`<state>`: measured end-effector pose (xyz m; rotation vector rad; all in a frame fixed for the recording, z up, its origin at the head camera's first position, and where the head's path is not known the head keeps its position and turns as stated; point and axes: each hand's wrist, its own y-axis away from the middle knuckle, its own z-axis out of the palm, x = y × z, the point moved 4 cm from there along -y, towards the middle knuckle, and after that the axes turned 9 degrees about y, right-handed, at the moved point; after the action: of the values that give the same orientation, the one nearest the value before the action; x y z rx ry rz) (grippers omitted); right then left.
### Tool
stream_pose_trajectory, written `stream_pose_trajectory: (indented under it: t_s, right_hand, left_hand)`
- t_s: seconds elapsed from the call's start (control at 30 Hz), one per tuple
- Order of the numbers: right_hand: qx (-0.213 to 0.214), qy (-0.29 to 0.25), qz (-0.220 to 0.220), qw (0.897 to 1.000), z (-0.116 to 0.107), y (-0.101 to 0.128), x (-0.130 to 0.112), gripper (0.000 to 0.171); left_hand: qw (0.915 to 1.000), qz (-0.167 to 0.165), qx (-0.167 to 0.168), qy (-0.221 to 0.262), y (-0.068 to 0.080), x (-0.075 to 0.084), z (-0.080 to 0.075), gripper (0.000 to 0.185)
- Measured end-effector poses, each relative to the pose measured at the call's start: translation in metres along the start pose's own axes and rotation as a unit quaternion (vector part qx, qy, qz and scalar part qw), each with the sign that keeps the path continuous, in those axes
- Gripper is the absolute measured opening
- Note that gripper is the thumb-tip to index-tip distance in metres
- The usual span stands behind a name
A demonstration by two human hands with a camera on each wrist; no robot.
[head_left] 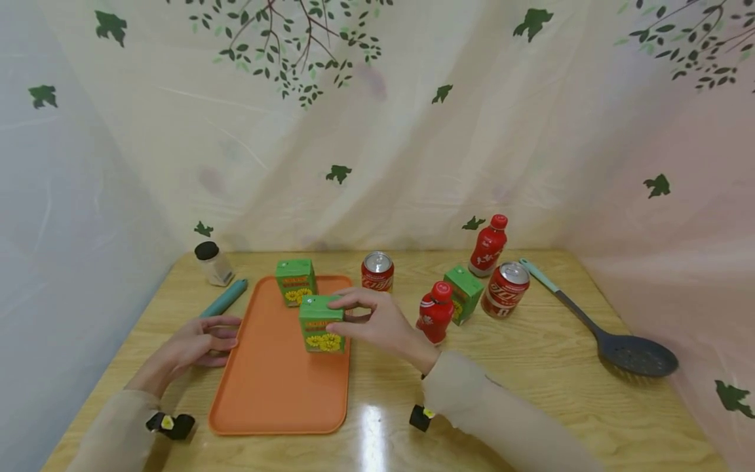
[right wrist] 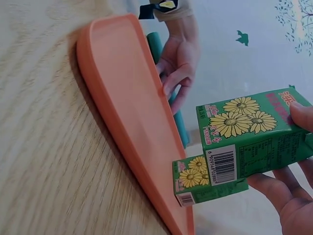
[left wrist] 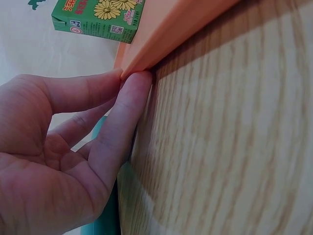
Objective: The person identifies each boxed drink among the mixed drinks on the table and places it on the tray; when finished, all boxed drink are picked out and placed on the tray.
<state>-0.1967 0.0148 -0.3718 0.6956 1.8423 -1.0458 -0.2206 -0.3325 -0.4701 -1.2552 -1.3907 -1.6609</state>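
Beige right sleeve (head_left: 501, 410): over desk (head_left: 560, 367), toward near edge.
Right hand (head_left: 380, 324): clamped on green box-shaped carton with yellow flowers (head_left: 318, 328), over right side of orange rectangular tray (head_left: 277, 393).
Left hand (head_left: 191, 347): pinching tray's left edge.
Handling: best to lower upright, clear of matching green carton (head_left: 295, 282) at far-left corner, steadying rim.
Barcode (right wrist: 222, 165): visible in right wrist view, not in head view.

left hand (head_left: 194, 343): low, pinches | right hand (head_left: 385, 324): aloft, grips | hands apart
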Motion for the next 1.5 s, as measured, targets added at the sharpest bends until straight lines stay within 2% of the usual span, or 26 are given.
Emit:
stream_pose_trajectory:
  t_s: [0.2,0.37,0.63,0.8,1.03,1.5]
  right_hand:
    - [-0.014,0.012,-0.023,1.0,0.015,-0.018,0.016,0.029]
    - [-0.019,0.031,-0.007,0.999,0.027,-0.03,0.04,0.03]
    - [-0.01,0.05,0.004,0.999,0.041,-0.044,0.053,0.029]
    - [-0.013,0.044,0.003,0.999,0.048,-0.048,0.059,0.03]
    - [-0.009,0.069,0.012,0.997,0.053,-0.049,0.064,0.029]
    - [0.012,0.045,0.015,0.999,0.061,-0.048,0.076,0.03]
  left_hand:
    - [1.0,-0.001,0.003,-0.003,-0.001,0.002,0.001,0.063]
    - [1.0,-0.001,0.006,-0.002,-0.002,0.001,0.001,0.063]
    - [1.0,-0.002,0.004,0.002,-0.001,-0.001,0.0,0.064]
    - [1.0,-0.003,0.005,0.0,-0.002,-0.001,0.0,0.064]
    - [1.0,0.0,0.007,-0.003,0.0,0.001,-0.001,0.063]
    - [1.0,0.003,-0.006,-0.003,0.001,-0.001,-0.002,0.064]
